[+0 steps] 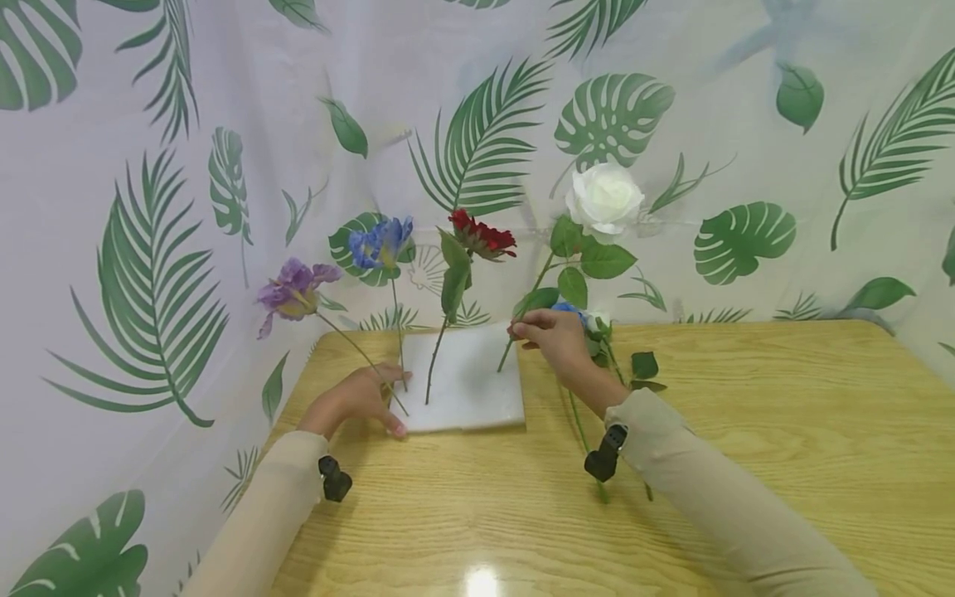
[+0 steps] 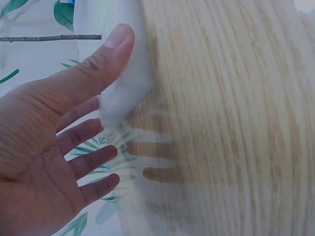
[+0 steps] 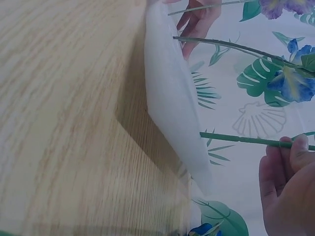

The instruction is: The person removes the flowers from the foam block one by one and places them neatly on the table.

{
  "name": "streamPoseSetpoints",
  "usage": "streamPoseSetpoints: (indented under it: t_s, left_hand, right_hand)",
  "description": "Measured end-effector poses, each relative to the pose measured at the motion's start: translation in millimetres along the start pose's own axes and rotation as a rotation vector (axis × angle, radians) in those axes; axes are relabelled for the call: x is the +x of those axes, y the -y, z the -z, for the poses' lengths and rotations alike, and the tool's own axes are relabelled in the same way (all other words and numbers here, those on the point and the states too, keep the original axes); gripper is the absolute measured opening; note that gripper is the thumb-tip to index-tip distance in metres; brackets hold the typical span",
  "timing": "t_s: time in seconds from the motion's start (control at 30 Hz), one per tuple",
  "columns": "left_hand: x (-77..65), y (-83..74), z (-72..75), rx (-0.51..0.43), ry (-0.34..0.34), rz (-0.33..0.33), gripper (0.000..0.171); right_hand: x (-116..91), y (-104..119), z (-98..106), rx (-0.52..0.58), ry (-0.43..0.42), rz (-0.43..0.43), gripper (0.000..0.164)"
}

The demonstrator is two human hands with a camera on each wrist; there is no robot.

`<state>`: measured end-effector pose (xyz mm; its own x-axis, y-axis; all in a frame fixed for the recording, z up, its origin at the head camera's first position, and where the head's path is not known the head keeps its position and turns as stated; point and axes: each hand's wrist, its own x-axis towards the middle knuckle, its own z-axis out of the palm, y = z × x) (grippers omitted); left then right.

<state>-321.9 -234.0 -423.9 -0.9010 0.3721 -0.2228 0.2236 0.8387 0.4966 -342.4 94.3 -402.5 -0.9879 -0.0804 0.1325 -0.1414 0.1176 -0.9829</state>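
Note:
A white foam block sits near the table's back left, with several artificial flowers standing from it. My right hand pinches the stem of a white rose between thumb and fingers; in the right wrist view, that green stem meets the foam's top. My left hand rests at the block's left end, thumb along the front, fingers straight and spread behind. Above it leans a purple iris. A blue iris and a red flower rise beside it.
Right of the foam, a blue flower and a small white flower lie on the wooden table, their stems running forward under my right forearm. A leaf-printed curtain hangs behind and at the left.

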Motion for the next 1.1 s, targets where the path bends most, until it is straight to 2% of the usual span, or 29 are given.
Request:
streamPoseSetpoints:
  t_s: [0.17,0.3,0.4,0.63,0.9,1.1]
  left_hand:
    - [0.2,0.0,-0.6,-0.003,-0.001,-0.002,0.097]
    - [0.1,-0.9,-1.4,-0.012,0.002,0.002,0.097]
    - [-0.2,-1.9,-1.4,-0.016,0.003,0.004,0.097]
    - [-1.2,-2.1,0.0,-0.016,-0.003,0.005,0.097]
    - [-1.4,-0.5,-0.2,-0.022,-0.012,-0.012,0.097]
    - [-1.4,-3.0,-0.8,-0.013,-0.014,-0.015,0.095]
  right_hand:
    - [1.3,-3.2,1.6,0.069,-0.019,0.03,0.022]
    - [3.3,-5.5,4.0,0.101,-0.034,-0.003,0.022]
    - [3.1,-3.4,6.3,0.091,-0.047,-0.049,0.02]
    - [2.4,6.9,15.5,0.066,-0.058,-0.028,0.026]
    - [-0.6,8.7,27.9,0.032,-0.007,-0.069,0.025]
    - [-6.7,7.8,37.8,-0.014,0.023,-0.063,0.026]
